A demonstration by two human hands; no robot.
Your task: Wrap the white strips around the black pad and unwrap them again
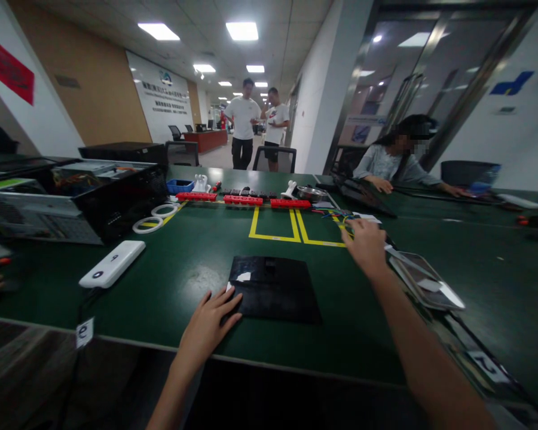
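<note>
With fingers [224,296] of left hand [206,321] spread against glossy black plastic panel [275,292], lower centre, probably light, stiff, slippery, best held by side edges; with right hand [367,246] by thin coloured wires [326,211], pinch unclear.

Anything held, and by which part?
Left grip touches the black panel at its left edge, apparently not holding it. Right grip is by the wires; any hold cannot be told.

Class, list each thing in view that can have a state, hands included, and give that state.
Black panel: lying flat
Left hand: spread, at the panel's left edge
Right hand: at the wires; grip unclear
Computer case: open, insides exposed
White box: lying flat, cable attached
Red strips: set in a row
Ceiling lights: lit
</note>
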